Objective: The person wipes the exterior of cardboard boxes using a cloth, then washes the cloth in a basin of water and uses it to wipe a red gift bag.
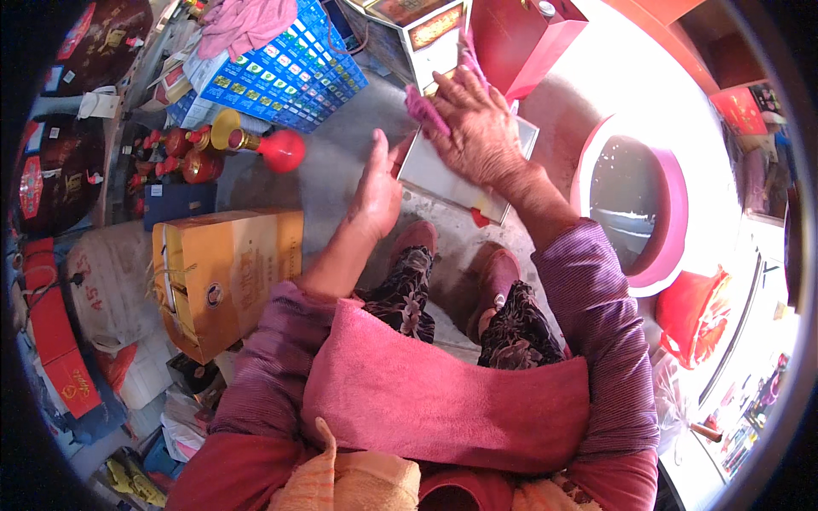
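Note:
A flat pale box (441,172) with a red tab on its near edge lies before me, above the floor by my feet. My right hand (479,131) presses a pink-purple cloth (427,115) against its upper face, and one end of the cloth sticks up past my fingers. At the box's left side is my left hand (378,191), its thumb raised off the box. The fingers of that hand pass into shadow behind the edge, so their tips are hidden. Across my lap lies a pink towel (447,402).
Right of me stands a pink-rimmed basin (671,191) of water, with a red bag (693,316) beside it. An orange paper bag (230,274), red bottles (281,151) and a blue printed carton (287,70) stand left. Beyond the box are a red gift bag (517,45) and a printed box (436,45).

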A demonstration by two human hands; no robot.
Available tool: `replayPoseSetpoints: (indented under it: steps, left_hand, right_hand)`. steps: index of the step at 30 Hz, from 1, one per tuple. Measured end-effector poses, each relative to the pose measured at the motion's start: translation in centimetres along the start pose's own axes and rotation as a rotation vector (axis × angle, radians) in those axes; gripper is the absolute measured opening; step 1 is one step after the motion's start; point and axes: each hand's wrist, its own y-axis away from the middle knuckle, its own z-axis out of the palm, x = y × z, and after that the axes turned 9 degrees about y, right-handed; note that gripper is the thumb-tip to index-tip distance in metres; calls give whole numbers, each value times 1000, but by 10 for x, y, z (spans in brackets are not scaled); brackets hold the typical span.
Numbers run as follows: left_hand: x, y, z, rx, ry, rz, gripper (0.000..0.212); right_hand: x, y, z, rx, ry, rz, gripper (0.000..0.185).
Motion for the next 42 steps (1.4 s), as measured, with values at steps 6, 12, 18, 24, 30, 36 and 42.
replayPoseSetpoints:
  steps: [6, 12, 18, 24, 30, 36, 42]
  left_hand:
    - [-24, 4, -46, -92, -345, 333, 57]
    - [-38, 1, -64, -45, -369, 480, 45]
    - [-26, -2, -73, -166, -954, 883, 10]
    - [-29, 3, -42, 9, -317, 380, 13]
    - [-23, 4, -52, 49, -317, 386, 14]
    - [-30, 3, -46, 42, -203, 366, 11]
    - [-30, 3, -47, 49, -273, 403, 17]
  right_hand:
    - [12, -6, -7, 129, -242, 189, 27]
    - [-35, 50, -2, 42, -524, -146, 41]
    - [-43, 9, -6, -58, -185, -336, 34]
    - [9, 15, -1, 18, 57, -50, 44]
    - [26, 55, -11, 170, -325, 276, 38]
    - [-18, 111, -2, 164, -625, 387, 47]
    - [-12, 113, 6, 316, -709, 446, 40]
